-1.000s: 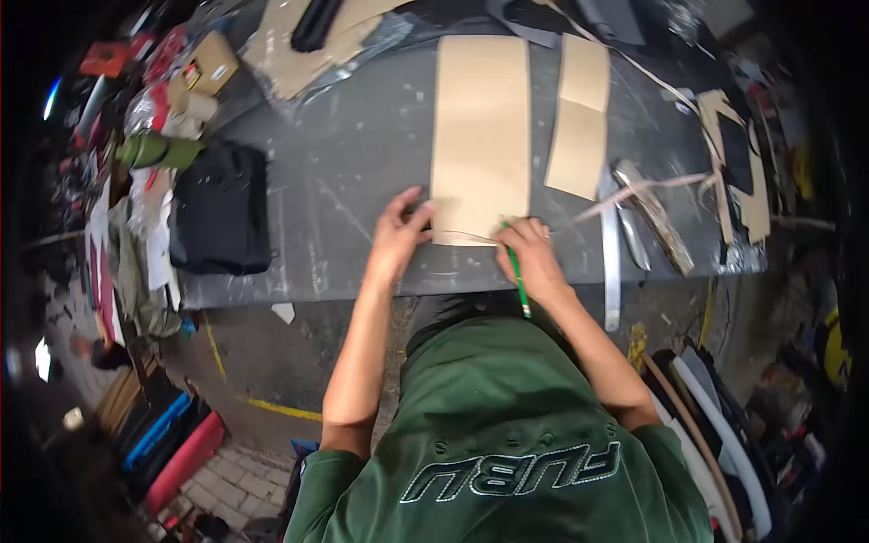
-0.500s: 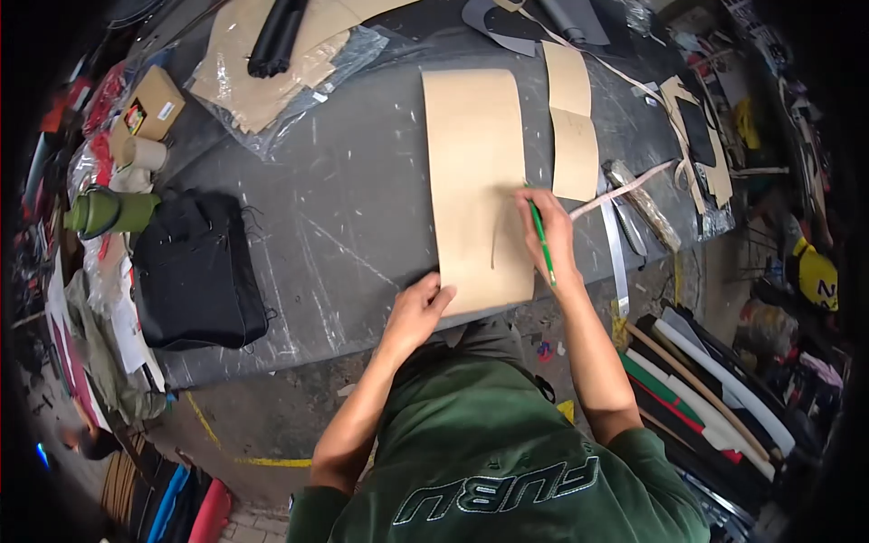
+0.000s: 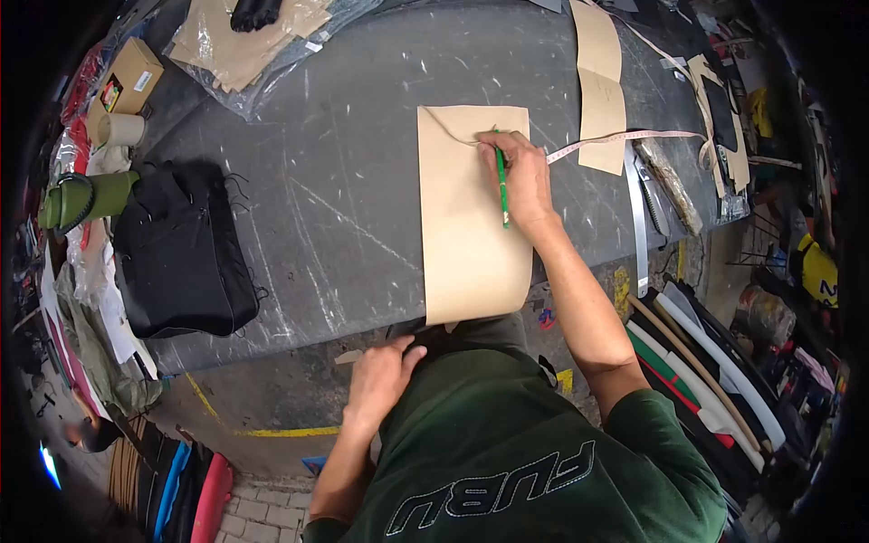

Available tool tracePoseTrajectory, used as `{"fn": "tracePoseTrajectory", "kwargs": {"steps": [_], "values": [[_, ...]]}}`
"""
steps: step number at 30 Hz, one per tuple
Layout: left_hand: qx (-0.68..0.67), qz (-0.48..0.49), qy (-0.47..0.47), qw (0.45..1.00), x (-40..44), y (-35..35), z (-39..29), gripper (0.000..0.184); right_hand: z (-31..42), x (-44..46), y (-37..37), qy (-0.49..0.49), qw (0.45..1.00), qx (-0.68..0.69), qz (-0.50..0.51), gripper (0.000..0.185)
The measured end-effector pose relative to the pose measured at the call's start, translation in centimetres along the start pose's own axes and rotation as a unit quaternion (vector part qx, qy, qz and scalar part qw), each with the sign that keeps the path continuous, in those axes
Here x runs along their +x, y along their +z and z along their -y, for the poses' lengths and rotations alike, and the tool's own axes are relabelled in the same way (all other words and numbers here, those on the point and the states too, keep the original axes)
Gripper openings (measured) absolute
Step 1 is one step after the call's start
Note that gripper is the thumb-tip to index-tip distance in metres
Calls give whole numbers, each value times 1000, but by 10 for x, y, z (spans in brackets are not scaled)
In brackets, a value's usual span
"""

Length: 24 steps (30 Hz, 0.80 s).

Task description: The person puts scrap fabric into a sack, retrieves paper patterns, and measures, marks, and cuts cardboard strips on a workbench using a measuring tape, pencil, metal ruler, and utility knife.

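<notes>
A green pencil (image 3: 502, 185) is gripped in my right hand (image 3: 525, 176), its tip near the far edge of a long tan card sheet (image 3: 466, 235). A pale measuring tape (image 3: 625, 138) runs from the right to this hand. On the sheet, a thin curved strip (image 3: 450, 128) reaches the fingers from the left; it looks like the same tape seen edge-on. The sheet's near end bends down over the table edge. My left hand (image 3: 380, 373) is off the sheet, close to my shirt below the table edge, its thumb apart and nothing visible in it.
The dark scratched table (image 3: 353, 181) carries a black bag (image 3: 186, 253), a green bottle (image 3: 81, 201) and a cardboard box (image 3: 131, 77) at left. At right lie a creased tan piece (image 3: 601, 90), a metal ruler (image 3: 637, 222) and a cutter (image 3: 654, 195). Rolls (image 3: 706, 362) stand lower right.
The card sheet has shifted toward me and now overhangs the near edge. My right hand with the pencil has moved to its far end. My left hand has let go of the sheet and drawn back.
</notes>
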<state>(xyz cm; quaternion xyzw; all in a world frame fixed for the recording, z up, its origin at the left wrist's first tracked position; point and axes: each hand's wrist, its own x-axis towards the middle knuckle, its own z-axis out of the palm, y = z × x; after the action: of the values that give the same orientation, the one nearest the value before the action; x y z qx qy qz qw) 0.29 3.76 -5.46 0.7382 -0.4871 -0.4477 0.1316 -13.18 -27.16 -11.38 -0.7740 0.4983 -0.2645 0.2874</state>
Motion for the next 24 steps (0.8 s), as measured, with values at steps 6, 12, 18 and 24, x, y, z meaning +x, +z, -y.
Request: {"fn": "tracePoseTrajectory", "kwargs": {"steps": [6,12,18,24], "values": [[-21,-60,204,977,83,-32,-67,43,4,-1,4,11,998,-54,-17,18],[100,-200,272,936,209,-2,-72,58,-14,15,1,-10,996,-77,-36,17],[171,-288,230,914,232,-3,-69,66,-22,21,-2,-59,994,-88,-6,15],[181,-310,215,908,235,2,-72,65,-32,30,0,-105,988,-114,-13,14]]}}
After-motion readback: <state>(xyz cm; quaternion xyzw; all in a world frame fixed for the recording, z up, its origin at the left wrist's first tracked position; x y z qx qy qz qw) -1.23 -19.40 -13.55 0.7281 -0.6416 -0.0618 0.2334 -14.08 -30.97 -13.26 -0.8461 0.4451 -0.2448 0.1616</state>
